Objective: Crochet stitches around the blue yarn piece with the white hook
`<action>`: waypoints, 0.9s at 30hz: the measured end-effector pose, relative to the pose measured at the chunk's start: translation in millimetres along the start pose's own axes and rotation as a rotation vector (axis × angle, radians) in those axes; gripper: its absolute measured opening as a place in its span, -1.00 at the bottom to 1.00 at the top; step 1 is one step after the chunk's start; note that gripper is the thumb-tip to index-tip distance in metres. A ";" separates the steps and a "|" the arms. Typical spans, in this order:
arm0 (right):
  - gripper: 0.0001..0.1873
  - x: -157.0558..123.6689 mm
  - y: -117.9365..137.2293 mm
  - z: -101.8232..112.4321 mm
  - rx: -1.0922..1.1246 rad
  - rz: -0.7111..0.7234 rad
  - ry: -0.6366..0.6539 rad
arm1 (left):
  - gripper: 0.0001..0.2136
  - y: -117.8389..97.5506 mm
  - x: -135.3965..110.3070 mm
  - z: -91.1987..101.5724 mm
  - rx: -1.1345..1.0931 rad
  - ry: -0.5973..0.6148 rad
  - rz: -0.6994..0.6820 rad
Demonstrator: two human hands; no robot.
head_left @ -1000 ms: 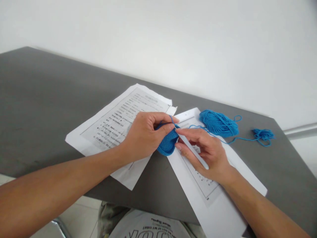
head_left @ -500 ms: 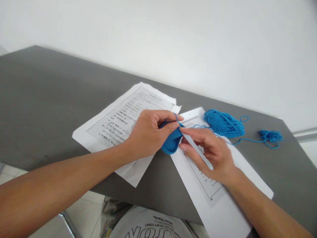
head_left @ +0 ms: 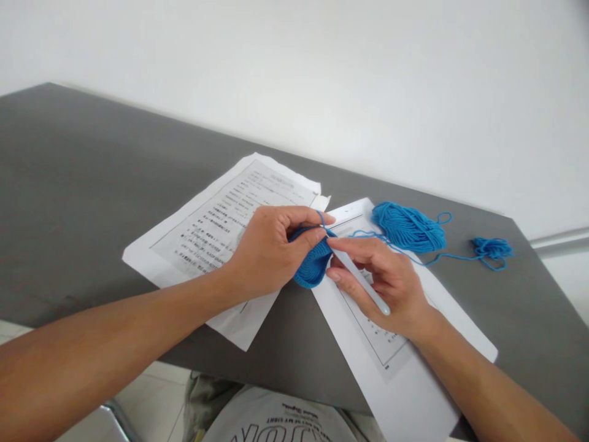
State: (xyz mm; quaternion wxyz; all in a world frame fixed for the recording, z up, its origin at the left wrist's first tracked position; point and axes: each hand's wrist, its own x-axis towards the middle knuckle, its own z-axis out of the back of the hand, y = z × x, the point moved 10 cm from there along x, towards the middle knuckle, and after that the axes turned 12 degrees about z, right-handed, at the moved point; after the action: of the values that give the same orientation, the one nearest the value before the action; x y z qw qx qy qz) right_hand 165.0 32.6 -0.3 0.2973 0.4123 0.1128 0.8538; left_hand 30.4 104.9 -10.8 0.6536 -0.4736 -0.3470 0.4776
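Note:
My left hand (head_left: pixel 271 252) pinches the top edge of a blue crochet piece (head_left: pixel 313 267) between thumb and fingers, with a strand of blue yarn running over its index finger. In my right hand (head_left: pixel 386 279) is a crochet hook with a pale handle (head_left: pixel 361 282), gripped between thumb and fingers. Its tip meets the crochet piece beside my left thumb, and the fingers hide the exact stitch. A blue yarn skein (head_left: pixel 409 227) lies to the right, behind my right hand. Loose yarn trails from the skein area toward the work.
A printed sheet (head_left: pixel 184 227) lies under my left forearm, and a second printed sheet (head_left: pixel 359 368) is under my right hand. Farther right on the grey table (head_left: pixel 115 166) sits a small yarn bundle (head_left: pixel 492 248). A white wall (head_left: pixel 322 80) rises behind the table.
The whole view has shifted slightly, so everything sits a little farther left. Both hands keep the same hold on the crochet piece and hook.

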 end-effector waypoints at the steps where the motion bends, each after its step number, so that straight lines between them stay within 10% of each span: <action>1: -0.62 0.1 0.3 -0.4 -0.004 0.005 0.008 | -0.85 0.1 0.0 -0.6 0.005 0.003 -0.003; 27: -0.69 1.4 0.4 -0.4 -0.004 0.024 0.019 | -0.84 0.8 0.7 -6.5 0.003 0.051 -0.008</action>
State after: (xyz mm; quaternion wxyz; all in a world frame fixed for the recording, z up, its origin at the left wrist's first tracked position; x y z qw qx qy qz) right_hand 163.8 33.1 0.4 0.2870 0.4048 0.1088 0.8614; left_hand 36.3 103.8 -13.6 0.6648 -0.4835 -0.3312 0.4632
